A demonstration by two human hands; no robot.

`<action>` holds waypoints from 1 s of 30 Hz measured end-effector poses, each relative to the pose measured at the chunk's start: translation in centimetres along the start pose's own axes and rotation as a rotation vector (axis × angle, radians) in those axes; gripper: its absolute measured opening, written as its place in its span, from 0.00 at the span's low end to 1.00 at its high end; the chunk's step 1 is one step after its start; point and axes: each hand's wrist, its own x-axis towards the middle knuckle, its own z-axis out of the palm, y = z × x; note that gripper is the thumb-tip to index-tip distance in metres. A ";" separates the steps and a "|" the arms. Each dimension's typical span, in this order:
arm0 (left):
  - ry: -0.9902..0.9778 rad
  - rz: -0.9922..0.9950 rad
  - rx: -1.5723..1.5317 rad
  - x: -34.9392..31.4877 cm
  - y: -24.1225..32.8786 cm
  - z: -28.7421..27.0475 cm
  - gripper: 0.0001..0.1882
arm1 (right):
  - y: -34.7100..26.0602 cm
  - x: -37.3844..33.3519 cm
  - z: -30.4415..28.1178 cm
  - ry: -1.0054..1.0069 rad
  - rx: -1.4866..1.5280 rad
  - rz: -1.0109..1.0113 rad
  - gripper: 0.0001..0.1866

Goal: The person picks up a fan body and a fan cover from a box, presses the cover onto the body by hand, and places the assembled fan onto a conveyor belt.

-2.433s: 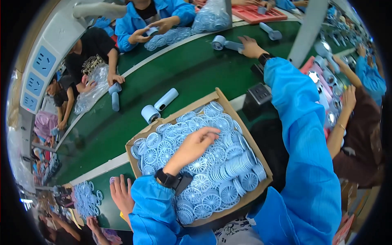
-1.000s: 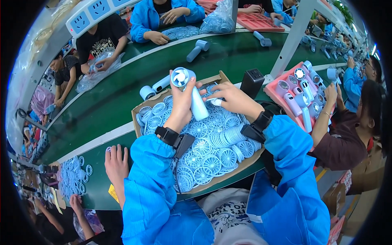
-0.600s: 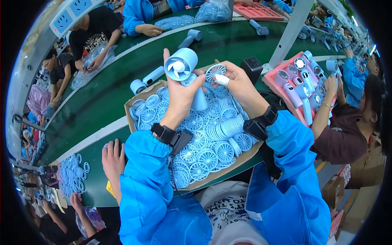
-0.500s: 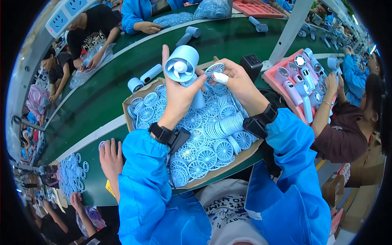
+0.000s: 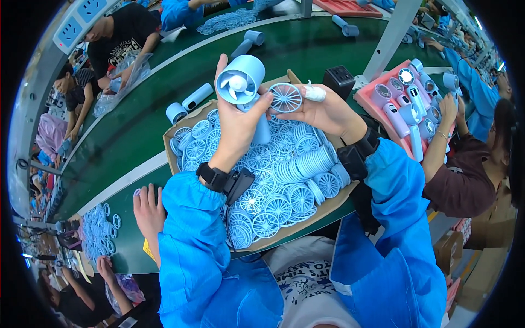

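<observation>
My left hand (image 5: pixel 239 127) is wrapped round a light-blue handheld fan (image 5: pixel 240 76), whose round head faces up and shows white blades inside. Beside it, my right hand (image 5: pixel 322 113) pinches a light-blue spoked fan grille (image 5: pixel 286 98), held close to the fan head but not over it. White tape covers one of its fingers. Below both hands lies a cardboard box (image 5: pixel 276 241) filled with loose light-blue grilles (image 5: pixel 278 209). A neat row of stacked grilles (image 5: pixel 301 164) lies among them.
Other fan bodies (image 5: pixel 197 97) lie on the green conveyor (image 5: pixel 136 131) beyond the box. At right, a pink tray (image 5: pixel 372 104) holds several fans, with a co-worker's hands (image 5: pixel 445 117) beside it. Another person's hand (image 5: pixel 149 210) rests near blue rings (image 5: pixel 99 232) at left.
My right hand has turned and spread out, so the grille now shows its flat side instead of lying tilted. The fan has stayed nearly in place in my left hand.
</observation>
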 end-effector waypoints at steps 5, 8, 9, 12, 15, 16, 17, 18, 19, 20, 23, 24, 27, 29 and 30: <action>-0.029 0.035 0.032 -0.1 -0.3 -0.1 0.48 | 0.3 0.3 0.3 -0.018 -0.100 0.013 0.20; 0.101 -0.199 0.017 -0.2 -0.9 0.5 0.45 | 1.1 0.6 1.8 0.236 -0.713 -0.295 0.19; 0.099 -0.201 0.017 -0.4 -1.3 0.6 0.45 | 1.2 0.5 1.9 0.238 -0.712 -0.295 0.19; -0.106 -0.188 0.153 -1.1 -2.4 1.3 0.42 | 1.4 0.4 2.3 0.394 -1.659 -0.760 0.21; -0.135 -0.192 0.131 -1.7 -2.5 1.9 0.42 | 1.4 0.5 2.4 0.376 -1.745 -0.820 0.24; -0.149 -0.193 0.120 -1.8 -2.5 1.9 0.42 | 1.4 0.5 2.4 0.365 -1.788 -0.850 0.26; -0.150 -0.194 0.122 -1.8 -2.6 1.9 0.42 | 1.4 0.5 2.4 0.367 -1.787 -0.851 0.26; -0.155 -0.179 0.131 -1.7 -2.6 1.8 0.42 | 1.4 0.5 2.4 0.363 -1.801 -0.862 0.26; -0.160 -0.162 0.138 -1.7 -2.7 1.8 0.42 | 1.3 0.5 2.4 0.359 -1.818 -0.875 0.25; -0.165 -0.145 0.145 -1.7 -2.7 1.7 0.42 | 1.3 0.4 2.4 0.355 -1.835 -0.887 0.25; -0.171 -0.121 0.180 -1.8 -3.0 1.7 0.42 | 1.3 0.3 2.6 0.357 -1.836 -0.884 0.25; -0.175 -0.109 0.196 -1.8 -3.0 1.7 0.42 | 1.4 0.2 2.6 0.360 -1.838 -0.881 0.25; -0.177 -0.111 0.213 -1.8 -2.8 1.7 0.42 | 1.4 0.2 2.6 0.360 -1.844 -0.883 0.25; -0.176 -0.112 0.221 -1.8 -2.8 1.7 0.42 | 1.4 0.2 2.5 0.359 -1.847 -0.882 0.25; -0.178 -0.124 0.212 -1.8 -2.8 1.7 0.42 | 1.4 0.3 2.4 0.342 -1.852 -0.885 0.24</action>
